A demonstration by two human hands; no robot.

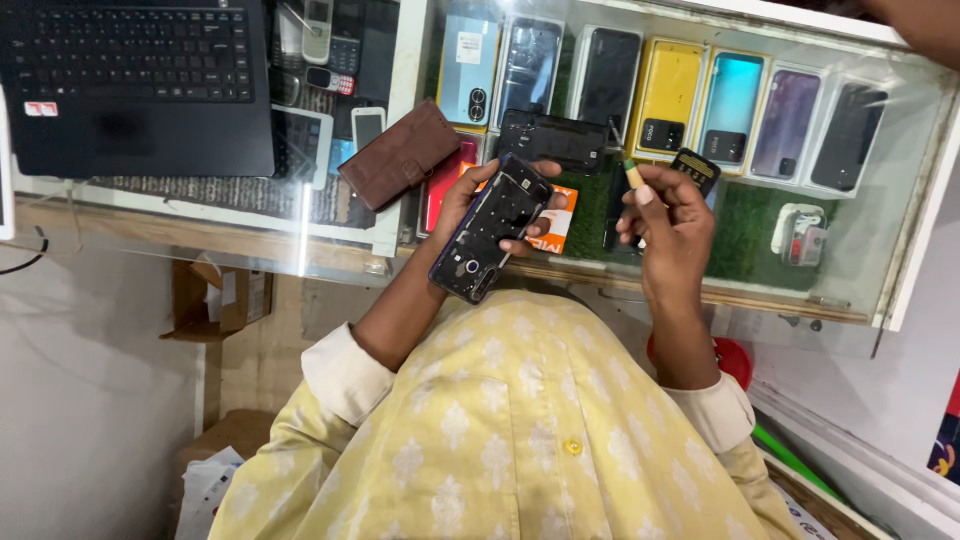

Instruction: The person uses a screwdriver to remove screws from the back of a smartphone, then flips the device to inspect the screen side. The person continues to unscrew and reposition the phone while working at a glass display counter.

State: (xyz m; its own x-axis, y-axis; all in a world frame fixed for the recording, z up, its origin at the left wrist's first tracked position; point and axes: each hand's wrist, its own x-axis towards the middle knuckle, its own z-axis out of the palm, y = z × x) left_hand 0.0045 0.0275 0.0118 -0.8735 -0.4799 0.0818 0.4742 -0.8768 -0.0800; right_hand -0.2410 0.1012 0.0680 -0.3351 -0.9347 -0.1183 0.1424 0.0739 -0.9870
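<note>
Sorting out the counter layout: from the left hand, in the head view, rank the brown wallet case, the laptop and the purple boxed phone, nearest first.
From the left hand, which holds an opened phone:
1. Brown wallet case, just to its left on the glass.
2. Purple boxed phone, to the right in the display row.
3. Laptop, far left.

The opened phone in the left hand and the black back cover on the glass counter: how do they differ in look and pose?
The opened phone shows its inner parts and a purple edge; the back cover is plain glossy black. The phone is held tilted in the left hand, above the counter; the cover lies flat on the glass, with no hand on it. The phone looks longer than the cover. Both are dark, flat and rectangular.
</note>
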